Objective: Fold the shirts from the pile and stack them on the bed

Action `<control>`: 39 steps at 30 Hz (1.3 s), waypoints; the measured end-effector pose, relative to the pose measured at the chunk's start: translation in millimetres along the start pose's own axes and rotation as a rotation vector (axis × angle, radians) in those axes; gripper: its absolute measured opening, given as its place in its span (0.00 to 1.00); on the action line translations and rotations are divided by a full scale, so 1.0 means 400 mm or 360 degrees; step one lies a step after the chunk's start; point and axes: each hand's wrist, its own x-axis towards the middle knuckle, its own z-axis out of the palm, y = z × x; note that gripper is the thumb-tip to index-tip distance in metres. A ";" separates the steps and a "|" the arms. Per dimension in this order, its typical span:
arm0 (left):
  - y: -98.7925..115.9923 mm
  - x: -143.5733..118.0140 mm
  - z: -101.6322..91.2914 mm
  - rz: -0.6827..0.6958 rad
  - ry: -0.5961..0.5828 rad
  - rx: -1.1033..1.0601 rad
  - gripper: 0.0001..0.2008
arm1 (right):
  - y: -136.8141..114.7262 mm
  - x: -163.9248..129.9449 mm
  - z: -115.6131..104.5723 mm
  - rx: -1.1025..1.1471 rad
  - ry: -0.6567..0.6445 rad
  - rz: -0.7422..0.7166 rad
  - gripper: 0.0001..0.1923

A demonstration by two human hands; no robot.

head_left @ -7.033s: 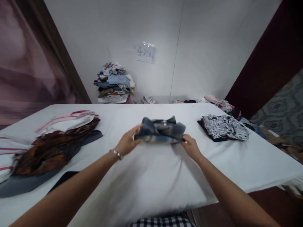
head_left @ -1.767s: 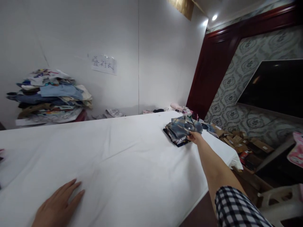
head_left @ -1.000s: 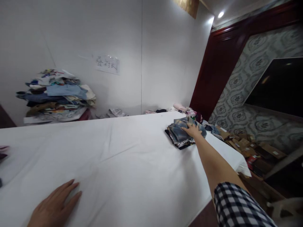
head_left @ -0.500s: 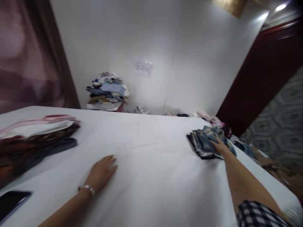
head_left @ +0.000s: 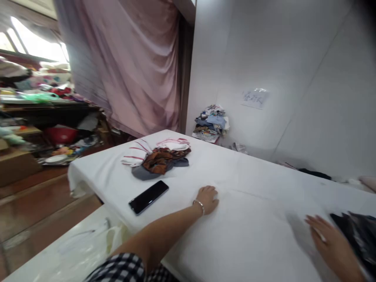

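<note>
My left hand (head_left: pixel 208 197) lies flat, palm down, on the white table cover (head_left: pixel 252 207), a bracelet on its wrist, holding nothing. My right hand (head_left: pixel 331 243) hovers blurred at the lower right, fingers apart and empty, just left of the folded dark patterned garments (head_left: pixel 360 235) at the frame's right edge. A heap of unfolded clothes (head_left: pixel 158 158), striped, brown and grey, sits on the table's far left part, beyond my left hand. A black phone (head_left: pixel 148 196) lies face up between that heap and the near table edge.
A pink curtain (head_left: pixel 132 66) hangs behind the table's left end. A stack of clothes (head_left: pixel 210 123) stands against the white wall under a paper sign (head_left: pixel 255 98). Cluttered shelves (head_left: pixel 35 117) fill the left side. A white surface (head_left: pixel 73 250) sits low in front.
The view has swung left. My right hand has come off the folded pile and drawn back toward me. My left hand stays flat on the table.
</note>
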 end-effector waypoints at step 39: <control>-0.584 -0.144 -0.536 -0.1462 0.0920 0.0043 0.23 | -0.592 0.080 0.351 0.0549 -0.0665 -0.0105 0.22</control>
